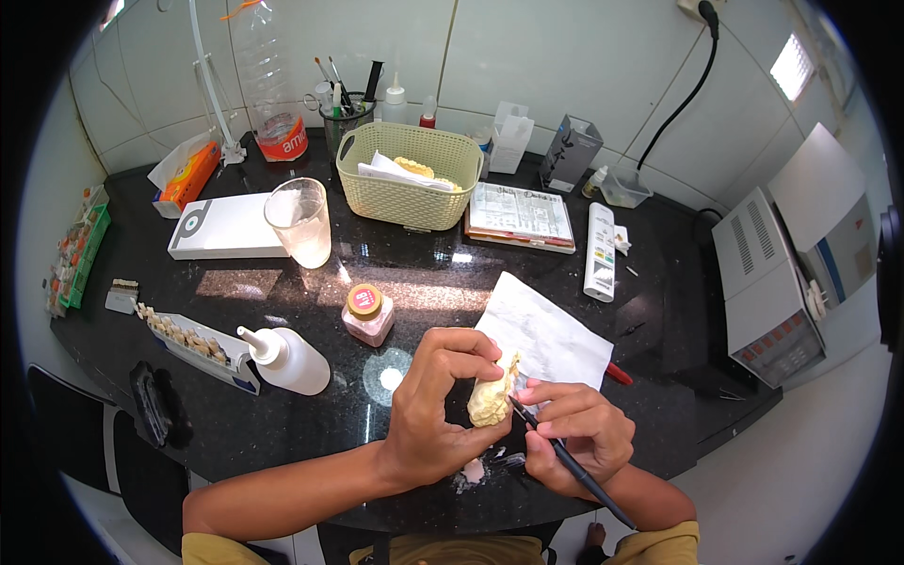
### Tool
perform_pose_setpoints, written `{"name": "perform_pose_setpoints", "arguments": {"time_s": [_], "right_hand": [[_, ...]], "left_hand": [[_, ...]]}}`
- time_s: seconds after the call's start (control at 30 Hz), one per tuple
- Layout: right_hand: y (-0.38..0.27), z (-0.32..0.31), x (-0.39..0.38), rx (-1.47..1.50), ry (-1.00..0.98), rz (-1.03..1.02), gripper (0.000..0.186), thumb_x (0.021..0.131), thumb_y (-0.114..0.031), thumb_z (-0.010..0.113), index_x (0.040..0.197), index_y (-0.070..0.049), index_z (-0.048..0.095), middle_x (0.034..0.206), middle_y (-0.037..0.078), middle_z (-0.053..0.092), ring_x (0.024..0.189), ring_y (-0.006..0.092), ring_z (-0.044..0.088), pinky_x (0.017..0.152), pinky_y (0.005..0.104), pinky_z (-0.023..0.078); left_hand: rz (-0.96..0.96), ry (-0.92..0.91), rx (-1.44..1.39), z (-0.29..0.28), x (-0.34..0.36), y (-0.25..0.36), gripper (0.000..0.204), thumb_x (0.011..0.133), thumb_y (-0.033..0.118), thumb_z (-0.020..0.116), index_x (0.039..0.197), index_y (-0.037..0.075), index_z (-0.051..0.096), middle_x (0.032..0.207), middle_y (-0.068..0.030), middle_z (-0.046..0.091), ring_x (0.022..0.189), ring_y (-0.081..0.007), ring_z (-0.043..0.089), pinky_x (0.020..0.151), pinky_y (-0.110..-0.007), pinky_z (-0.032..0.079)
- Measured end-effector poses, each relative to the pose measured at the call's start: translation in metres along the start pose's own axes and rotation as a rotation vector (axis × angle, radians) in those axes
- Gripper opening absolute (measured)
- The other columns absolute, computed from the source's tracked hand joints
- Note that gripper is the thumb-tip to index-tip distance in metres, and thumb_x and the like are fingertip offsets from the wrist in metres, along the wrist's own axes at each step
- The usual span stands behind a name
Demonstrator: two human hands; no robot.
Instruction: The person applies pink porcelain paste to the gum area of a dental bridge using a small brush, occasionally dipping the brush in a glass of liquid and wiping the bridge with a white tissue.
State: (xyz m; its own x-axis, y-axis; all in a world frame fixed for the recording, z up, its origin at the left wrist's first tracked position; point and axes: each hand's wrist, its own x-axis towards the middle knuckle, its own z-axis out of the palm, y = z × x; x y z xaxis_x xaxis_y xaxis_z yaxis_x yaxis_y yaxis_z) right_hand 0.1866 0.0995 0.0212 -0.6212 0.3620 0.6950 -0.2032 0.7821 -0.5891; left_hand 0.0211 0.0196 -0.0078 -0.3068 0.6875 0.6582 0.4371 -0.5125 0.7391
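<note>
My left hand [433, 395] grips a small, pale yellow, bumpy cast [490, 400], upright between fingers and thumb. My right hand [584, 443] holds a slim black tool [584, 478], its tip at the cast's right side. Under and behind both hands lies a creased white paper sheet [541, 330], with a red object [617, 375] poking out at its right. Pink and white powdery bits [473, 471] lie on the black counter below the cast. A small jar of pink material [367, 323] stands beyond my left hand.
A white squeeze bottle [292, 367] and tray of small pieces [198, 344] stand left, a glass [306, 226] behind them. At the back are a woven basket [405, 198], stacked pads [518, 221] and a power strip [600, 250]. A white appliance [758, 264] stands right, near the counter's edge.
</note>
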Motion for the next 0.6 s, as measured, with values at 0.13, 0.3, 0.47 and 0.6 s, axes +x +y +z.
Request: {"name": "perform_pose_setpoints", "arguments": {"time_s": [0.13, 0.3, 0.47, 0.6], "right_hand": [[0.0007, 0.0, -0.0001, -0.009, -0.003, -0.013, 0.021, 0.075, 0.007, 0.07, 0.091, 0.001, 0.057, 0.083, 0.015, 0.064, 0.091, 0.0339, 0.071, 0.085, 0.0487, 0.059], [0.0003, -0.0003, -0.0006, -0.007, -0.005, -0.009, 0.021, 0.075, 0.007, 0.07, 0.091, 0.002, 0.057, 0.083, 0.015, 0.064, 0.091, 0.0338, 0.071, 0.085, 0.0488, 0.059], [0.0004, 0.0, -0.0003, -0.007, -0.008, -0.009, 0.021, 0.075, 0.007, 0.07, 0.091, 0.001, 0.057, 0.083, 0.015, 0.063, 0.091, 0.034, 0.071, 0.086, 0.049, 0.059], [0.0007, -0.0003, -0.0013, -0.002, -0.007, -0.005, 0.021, 0.076, 0.006, 0.07, 0.092, 0.001, 0.056, 0.083, 0.015, 0.063, 0.091, 0.0342, 0.071, 0.087, 0.0491, 0.059]], "left_hand": [[-0.008, -0.018, -0.004, -0.0003, -0.001, -0.0005, 0.052, 0.061, -0.01, 0.079, 0.105, 0.002, 0.052, 0.113, -0.0155, 0.052, 0.107, -0.0238, 0.057, 0.096, -0.036, 0.049], [-0.014, -0.022, -0.002, -0.0004, -0.0013, 0.0003, 0.052, 0.062, -0.009, 0.079, 0.105, 0.002, 0.052, 0.113, -0.0154, 0.052, 0.107, -0.0236, 0.057, 0.096, -0.036, 0.049], [-0.017, -0.017, 0.0, -0.0005, -0.0011, 0.0003, 0.052, 0.062, -0.009, 0.079, 0.105, 0.002, 0.052, 0.113, -0.0154, 0.052, 0.106, -0.0234, 0.057, 0.095, -0.035, 0.049], [-0.002, 0.031, 0.014, 0.0012, 0.0017, 0.0022, 0.049, 0.062, -0.005, 0.08, 0.103, 0.003, 0.055, 0.108, -0.0152, 0.057, 0.098, -0.0261, 0.061, 0.085, -0.035, 0.051]]}}
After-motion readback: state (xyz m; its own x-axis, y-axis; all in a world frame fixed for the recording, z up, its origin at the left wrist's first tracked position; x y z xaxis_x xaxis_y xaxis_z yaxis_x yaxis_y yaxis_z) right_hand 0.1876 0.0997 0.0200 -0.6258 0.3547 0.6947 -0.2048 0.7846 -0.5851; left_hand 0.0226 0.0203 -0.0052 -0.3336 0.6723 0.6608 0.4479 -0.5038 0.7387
